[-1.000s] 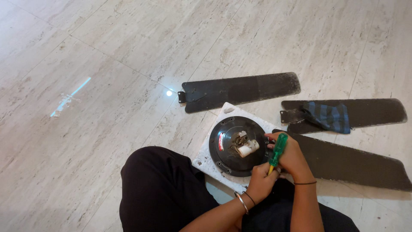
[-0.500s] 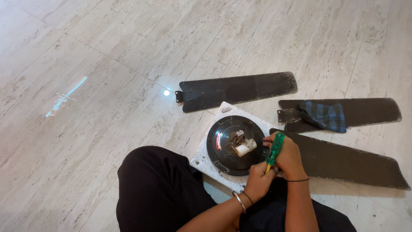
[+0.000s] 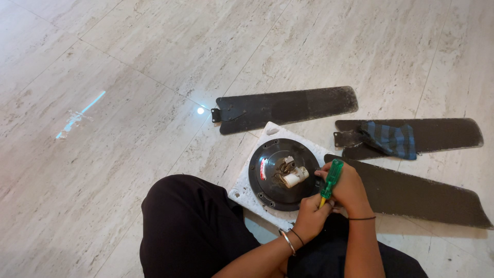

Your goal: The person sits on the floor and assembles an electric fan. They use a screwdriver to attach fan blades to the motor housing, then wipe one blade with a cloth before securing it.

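A round black fan motor (image 3: 268, 180) lies on a white foam slab (image 3: 241, 193) on the floor, with a white part and wires (image 3: 294, 178) at its centre. My right hand (image 3: 350, 190) is closed around the green handle of a screwdriver (image 3: 332, 177) at the motor's right rim. My left hand (image 3: 310, 216), with a metal bangle at the wrist, pinches the yellow shaft just below. The tip is hidden between my hands. A long dark fan blade (image 3: 422, 194) runs from under my right hand to the right.
Two more dark blades lie loose on the marble floor: one (image 3: 288, 107) behind the motor, another (image 3: 447, 131) at the right with a blue checked cloth (image 3: 391, 138) on it. My black-clad knee (image 3: 190, 226) is left of the motor.
Both hands stay on the screwdriver at the motor's right rim, with only a slight shift of the handle. The view has drifted a little.
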